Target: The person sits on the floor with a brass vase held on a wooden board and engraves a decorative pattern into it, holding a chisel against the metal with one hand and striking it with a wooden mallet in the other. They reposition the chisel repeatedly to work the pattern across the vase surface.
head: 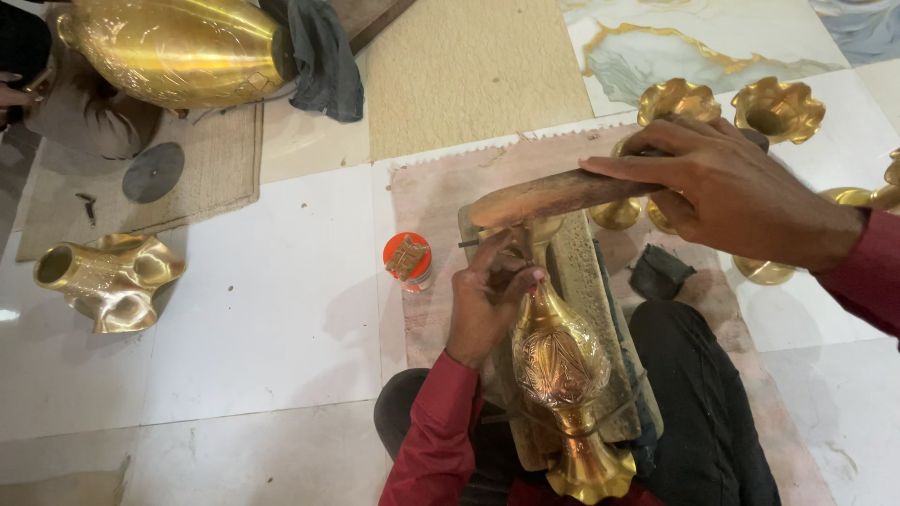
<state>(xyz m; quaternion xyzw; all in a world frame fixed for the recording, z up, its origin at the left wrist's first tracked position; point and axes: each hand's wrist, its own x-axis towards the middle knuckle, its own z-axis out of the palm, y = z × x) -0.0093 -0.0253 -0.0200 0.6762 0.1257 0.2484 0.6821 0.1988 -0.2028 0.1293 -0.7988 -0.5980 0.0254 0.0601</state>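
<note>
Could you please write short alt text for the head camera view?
A left hand pinches a thin metal tool against an engraved brass vase lying on a board, while the right hand holds a wooden stick above it. More brass pieces stand on the tiled floor.

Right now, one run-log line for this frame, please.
left hand: pinches thin tool at brass vase neck | right hand: grips wooden mallet above it | vase: lying on block in lap
</note>
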